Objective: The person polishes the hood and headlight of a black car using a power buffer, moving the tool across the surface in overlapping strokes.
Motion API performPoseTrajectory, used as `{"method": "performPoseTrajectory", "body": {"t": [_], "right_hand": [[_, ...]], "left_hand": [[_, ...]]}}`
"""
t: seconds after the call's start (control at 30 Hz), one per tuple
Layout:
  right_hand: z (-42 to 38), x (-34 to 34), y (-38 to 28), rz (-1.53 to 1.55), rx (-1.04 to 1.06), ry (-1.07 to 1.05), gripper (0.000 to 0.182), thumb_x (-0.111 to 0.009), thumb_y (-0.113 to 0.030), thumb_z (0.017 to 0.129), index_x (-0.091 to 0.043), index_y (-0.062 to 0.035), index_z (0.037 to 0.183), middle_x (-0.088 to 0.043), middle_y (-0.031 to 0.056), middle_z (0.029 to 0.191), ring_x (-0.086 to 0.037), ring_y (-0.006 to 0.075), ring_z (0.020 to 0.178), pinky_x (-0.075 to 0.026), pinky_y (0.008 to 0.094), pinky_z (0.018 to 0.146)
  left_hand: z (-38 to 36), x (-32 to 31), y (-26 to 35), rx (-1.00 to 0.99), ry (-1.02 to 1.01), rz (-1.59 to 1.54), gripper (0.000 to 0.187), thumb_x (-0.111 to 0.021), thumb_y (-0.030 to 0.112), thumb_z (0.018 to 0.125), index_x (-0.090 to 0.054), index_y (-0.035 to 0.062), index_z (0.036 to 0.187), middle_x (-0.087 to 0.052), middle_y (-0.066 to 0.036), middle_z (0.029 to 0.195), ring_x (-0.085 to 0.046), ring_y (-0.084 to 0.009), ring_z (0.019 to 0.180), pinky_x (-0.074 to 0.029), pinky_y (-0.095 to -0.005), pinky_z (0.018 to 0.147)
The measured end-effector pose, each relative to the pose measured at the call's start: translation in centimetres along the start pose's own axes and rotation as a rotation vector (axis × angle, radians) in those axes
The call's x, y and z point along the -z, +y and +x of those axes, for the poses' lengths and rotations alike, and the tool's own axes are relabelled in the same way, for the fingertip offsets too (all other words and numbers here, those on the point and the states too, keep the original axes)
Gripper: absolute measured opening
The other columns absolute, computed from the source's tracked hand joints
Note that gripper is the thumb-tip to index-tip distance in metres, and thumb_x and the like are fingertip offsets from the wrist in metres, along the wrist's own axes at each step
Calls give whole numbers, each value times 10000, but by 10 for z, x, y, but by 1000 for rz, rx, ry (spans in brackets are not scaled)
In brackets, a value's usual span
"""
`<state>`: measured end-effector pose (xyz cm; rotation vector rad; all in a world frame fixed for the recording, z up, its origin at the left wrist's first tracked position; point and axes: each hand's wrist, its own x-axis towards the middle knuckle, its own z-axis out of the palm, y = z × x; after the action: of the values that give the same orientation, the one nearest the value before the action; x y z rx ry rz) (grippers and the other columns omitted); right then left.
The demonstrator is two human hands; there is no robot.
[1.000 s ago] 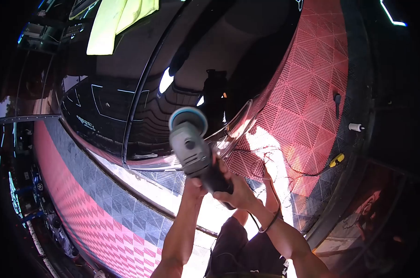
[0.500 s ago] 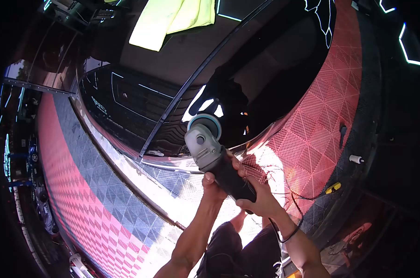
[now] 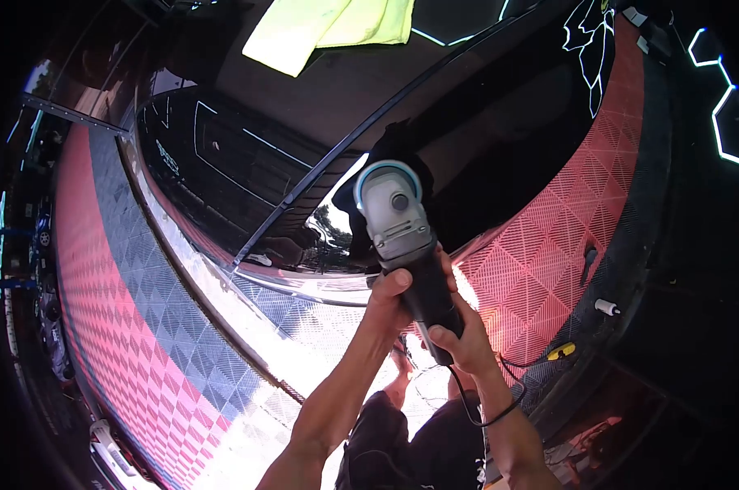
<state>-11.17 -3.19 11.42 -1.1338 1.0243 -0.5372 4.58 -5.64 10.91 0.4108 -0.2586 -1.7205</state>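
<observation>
One head-worn camera is doing all the watching, peering forward and steeply down past the wearer's forearms (image 3: 337,404), which are occupying the lower middle! The left hand (image 3: 388,299) and right hand (image 3: 470,339) are showing close, just below centre; the black car panel (image 3: 500,155) is spanning the upper middle, and the wide lens is bowing the tiled floor (image 3: 181,351) at both sides.

Red ribbed floor tiles (image 3: 565,237) spread at 3 o'clock. At 8 o'clock, grey tiles (image 3: 169,298) border a red checkered band (image 3: 112,310). Strong sunlight (image 3: 251,453) whitens the ground at 7 o'clock. Angular white light strips (image 3: 714,118) glow toward 2 o'clock; the room's edges fall into darkness.
</observation>
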Motion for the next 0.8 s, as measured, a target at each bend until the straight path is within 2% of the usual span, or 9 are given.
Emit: {"method": "performPoseTrajectory", "body": {"t": [0.07, 0.17, 0.33, 0.6, 0.63, 0.67, 0.73, 0.77, 0.8], "right_hand": [[-2, 10, 6, -33, -41, -27, 832, -721, -487, 725, -462, 36, 1319, -650, 167, 1020, -638, 241, 969, -490, 328, 844], [0, 23, -4, 129, -55, -9, 822, -733, -468, 721, -462, 59, 1290, -641, 155, 1004, -626, 229, 958, -478, 317, 860], [2, 53, -15, 371, -50, 15, 752, -734, -492, 748, -440, 23, 1210, -600, 72, 828, -633, 145, 652, -516, 255, 554], [22, 89, -37, 326, -53, -37, 704, -702, -494, 774, -450, 12, 1193, -586, 57, 812, -607, 125, 643, -498, 249, 559], [23, 96, -42, 291, -114, -126, 773, -696, -507, 772, -428, 35, 1255, -603, 109, 943, -632, 175, 803, -516, 278, 681], [24, 98, -40, 291, -113, -130, 773, -696, -507, 772, -428, 35, 1255, -603, 109, 943, -632, 175, 803, -516, 278, 681], [21, 100, -30, 106, -155, -193, 860, -698, -496, 764, -375, 59, 1335, -578, 175, 1119, -604, 257, 1013, -492, 340, 849], [20, 95, -31, 57, -151, -208, 919, -704, -468, 753, -318, 69, 1391, -529, 221, 1232, -538, 315, 1149, -433, 388, 958], [21, 90, -31, -79, -96, -236, 862, -700, -448, 751, -359, 70, 1350, -552, 226, 1197, -560, 323, 1120, -442, 392, 946]], "left_hand": [[1, -5, -3, -78, 8, -40, 688, -778, 376, 686, -488, 12, 1193, -606, -143, 972, -643, -252, 874, -558, -359, 780], [19, -12, -13, -7, 5, -15, 676, -778, 375, 698, -484, 9, 1184, -605, -155, 989, -651, -264, 880, -565, -374, 785], [54, -38, -32, 85, 70, 66, 682, -761, 365, 704, -485, -22, 1192, -612, -162, 989, -669, -262, 833, -574, -373, 772], [83, -52, -37, 11, 131, 100, 704, -756, 407, 711, -477, -7, 1208, -611, -150, 978, -662, -252, 844, -569, -363, 753], [85, -52, -37, -25, 109, 86, 711, -756, 414, 710, -475, -1, 1213, -611, -151, 976, -659, -253, 850, -567, -361, 750], [83, -51, -39, -29, 111, 88, 711, -756, 414, 710, -475, -1, 1213, -611, -151, 976, -659, -253, 850, -567, -361, 750], [66, -43, -45, -114, 97, 23, 703, -751, 420, 718, -471, 5, 1211, -605, -154, 967, -655, -260, 858, -566, -365, 746], [56, -38, -47, -133, 92, 11, 723, -754, 435, 722, -453, 2, 1216, -598, -153, 962, -656, -268, 856, -568, -370, 744], [45, -33, -48, -167, 77, -2, 767, -773, 473, 712, -437, 4, 1217, -589, -142, 952, -649, -269, 854, -562, -376, 745]]}}
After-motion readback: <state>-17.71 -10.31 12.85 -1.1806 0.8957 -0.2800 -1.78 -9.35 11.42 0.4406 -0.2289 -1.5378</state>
